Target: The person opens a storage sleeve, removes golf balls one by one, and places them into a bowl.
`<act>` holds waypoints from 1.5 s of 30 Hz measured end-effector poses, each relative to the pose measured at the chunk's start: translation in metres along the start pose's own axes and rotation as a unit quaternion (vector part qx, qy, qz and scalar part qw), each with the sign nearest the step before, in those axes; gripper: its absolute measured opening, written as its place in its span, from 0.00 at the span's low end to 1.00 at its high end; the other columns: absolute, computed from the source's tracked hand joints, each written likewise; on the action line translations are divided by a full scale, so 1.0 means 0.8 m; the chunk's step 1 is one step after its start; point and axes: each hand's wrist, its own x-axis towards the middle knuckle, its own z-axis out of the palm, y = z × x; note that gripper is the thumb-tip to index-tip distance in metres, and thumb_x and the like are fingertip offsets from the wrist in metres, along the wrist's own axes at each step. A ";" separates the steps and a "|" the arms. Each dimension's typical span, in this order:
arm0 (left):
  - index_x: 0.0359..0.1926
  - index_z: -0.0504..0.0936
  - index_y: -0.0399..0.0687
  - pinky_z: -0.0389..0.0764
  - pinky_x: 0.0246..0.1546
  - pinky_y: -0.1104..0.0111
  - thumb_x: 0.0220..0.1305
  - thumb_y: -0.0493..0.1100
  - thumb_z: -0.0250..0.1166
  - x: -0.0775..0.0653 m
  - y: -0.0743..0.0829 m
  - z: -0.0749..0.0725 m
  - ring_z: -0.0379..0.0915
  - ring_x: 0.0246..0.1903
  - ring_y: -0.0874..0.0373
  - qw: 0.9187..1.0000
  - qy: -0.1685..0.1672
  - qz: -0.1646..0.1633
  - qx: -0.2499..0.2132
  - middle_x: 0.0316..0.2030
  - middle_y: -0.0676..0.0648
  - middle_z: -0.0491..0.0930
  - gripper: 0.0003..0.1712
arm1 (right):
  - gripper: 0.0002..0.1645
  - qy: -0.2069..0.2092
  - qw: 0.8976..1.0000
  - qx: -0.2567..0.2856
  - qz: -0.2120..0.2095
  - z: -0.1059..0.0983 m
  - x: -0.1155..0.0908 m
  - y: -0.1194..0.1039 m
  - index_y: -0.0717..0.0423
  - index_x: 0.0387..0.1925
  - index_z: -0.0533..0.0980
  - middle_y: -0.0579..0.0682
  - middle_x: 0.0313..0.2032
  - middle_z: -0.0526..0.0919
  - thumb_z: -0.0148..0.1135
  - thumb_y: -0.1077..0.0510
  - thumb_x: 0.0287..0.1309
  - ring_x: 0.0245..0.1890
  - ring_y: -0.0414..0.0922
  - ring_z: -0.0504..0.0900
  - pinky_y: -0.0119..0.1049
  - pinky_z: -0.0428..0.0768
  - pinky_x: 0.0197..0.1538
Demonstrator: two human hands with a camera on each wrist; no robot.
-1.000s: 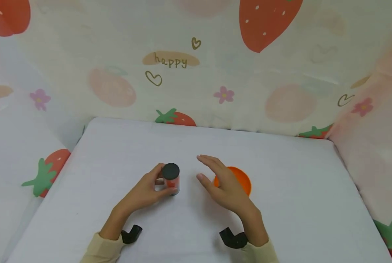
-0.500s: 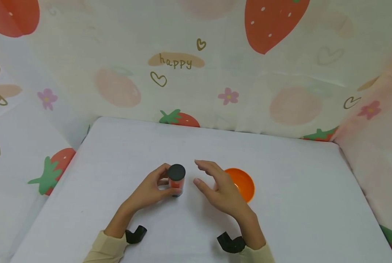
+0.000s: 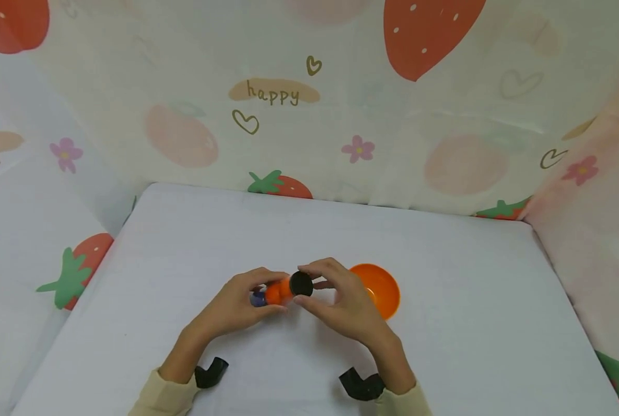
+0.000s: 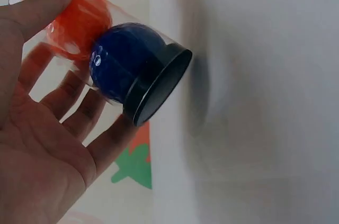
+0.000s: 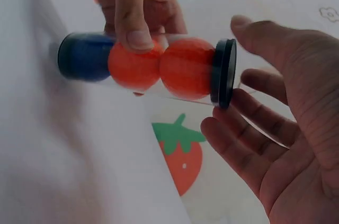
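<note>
A clear ball tube point(image 3: 283, 290) with black caps holds two orange balls point(image 5: 186, 68) and a dark blue ball point(image 4: 124, 57). My left hand point(image 3: 237, 300) grips the tube around its middle and tilts it, the blue end toward the left and down. Around the black lid point(image 3: 301, 284) at the other end, my right hand point(image 3: 351, 303) spreads its thumb and fingers. In the right wrist view the thumb stands slightly apart from that lid point(image 5: 224, 73), with fingertips close to its lower edge; whether they touch is unclear.
An orange bowl point(image 3: 384, 289) stands on the white table point(image 3: 470, 323), partly behind the right hand. Cloth printed with strawberries point(image 3: 283, 186) hangs around the back and sides of the table. Black mounts point(image 3: 361, 384) sit at both wrists.
The tube has gone from upright to tilted, its lid swinging right toward the right hand. The right hand's fingers have come in around the lid.
</note>
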 end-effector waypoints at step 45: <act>0.64 0.85 0.51 0.87 0.57 0.54 0.58 0.55 0.81 -0.006 0.017 -0.010 0.84 0.57 0.51 0.980 0.044 0.034 0.191 0.56 0.50 0.87 0.34 | 0.26 0.016 0.999 0.002 0.035 0.015 0.001 0.011 0.57 0.57 0.81 0.53 0.53 0.84 0.79 0.63 0.57 0.54 0.48 0.86 0.37 0.90 0.54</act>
